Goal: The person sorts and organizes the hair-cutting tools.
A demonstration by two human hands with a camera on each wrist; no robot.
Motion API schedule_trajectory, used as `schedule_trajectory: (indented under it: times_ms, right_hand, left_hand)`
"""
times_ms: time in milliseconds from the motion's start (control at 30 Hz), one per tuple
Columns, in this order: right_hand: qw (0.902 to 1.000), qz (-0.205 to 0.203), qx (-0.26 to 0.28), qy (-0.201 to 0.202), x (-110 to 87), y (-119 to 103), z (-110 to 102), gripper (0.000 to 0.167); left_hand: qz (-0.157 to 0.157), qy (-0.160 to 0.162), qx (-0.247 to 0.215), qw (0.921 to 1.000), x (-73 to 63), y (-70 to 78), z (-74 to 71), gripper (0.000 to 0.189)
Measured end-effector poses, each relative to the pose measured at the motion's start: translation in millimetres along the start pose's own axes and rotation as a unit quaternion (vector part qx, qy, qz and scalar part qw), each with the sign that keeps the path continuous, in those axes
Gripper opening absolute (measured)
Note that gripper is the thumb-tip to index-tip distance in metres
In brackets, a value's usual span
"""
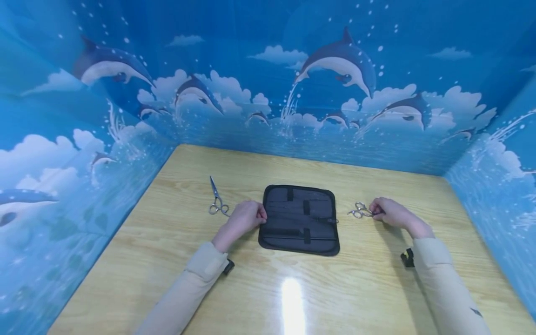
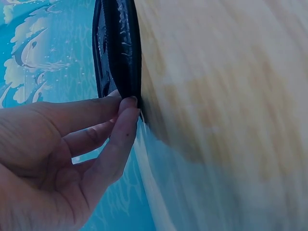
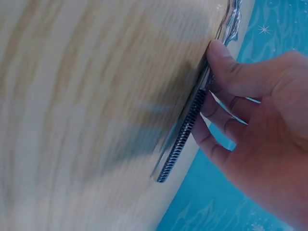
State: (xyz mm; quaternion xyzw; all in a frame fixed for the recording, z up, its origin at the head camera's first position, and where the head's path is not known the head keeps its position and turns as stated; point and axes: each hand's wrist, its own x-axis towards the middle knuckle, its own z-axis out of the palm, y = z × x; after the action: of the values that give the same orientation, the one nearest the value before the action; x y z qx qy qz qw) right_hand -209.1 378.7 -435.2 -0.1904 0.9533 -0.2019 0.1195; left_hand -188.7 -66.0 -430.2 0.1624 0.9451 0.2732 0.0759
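Note:
A black case (image 1: 289, 217) lies spread out on the table, with elastic loops and slim pockets on its inner face. My left hand (image 1: 247, 215) pinches its left edge between thumb and fingers; in the left wrist view that edge (image 2: 126, 57) rises from the fingertips. To the right of the case, my right hand (image 1: 390, 212) grips thinning scissors by the blade end, finger rings toward the case. The toothed blade of these thinning scissors (image 3: 180, 139) shows in the right wrist view, low over the wood. Thumb and fingers close around their middle.
A second pair of scissors (image 1: 215, 190) lies left of the case, blades toward the back. The case's zipper pull (image 1: 332, 220) sticks out at its right edge. A dolphin-printed backdrop (image 1: 268, 121) borders the wooden table (image 1: 335, 293) at the back and sides.

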Motion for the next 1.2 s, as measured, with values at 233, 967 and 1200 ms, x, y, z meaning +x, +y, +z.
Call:
schedule_trajectory:
  times_ms: [233,967,1200]
  right_hand:
    - [0.9993,0.011,0.032,-0.016,-4.9,-4,-2,0.016]
    - [0.9851,0.073,0.133,0.082,-14.5,-24,1,0.029]
    - [0.9698,0.036,0.218,0.103,-4.3,-70,3,0.029]
  left_hand:
    - [0.004,0.003,0.009,0.9999,0.4,0.5,0.3,0.013]
    - [0.003,0.011,0.019,0.9998,2.0,-1.1,1.9,0.012]
    - [-0.006,0.059,0.006,0.9982,2.1,13.3,-3.4,0.010]
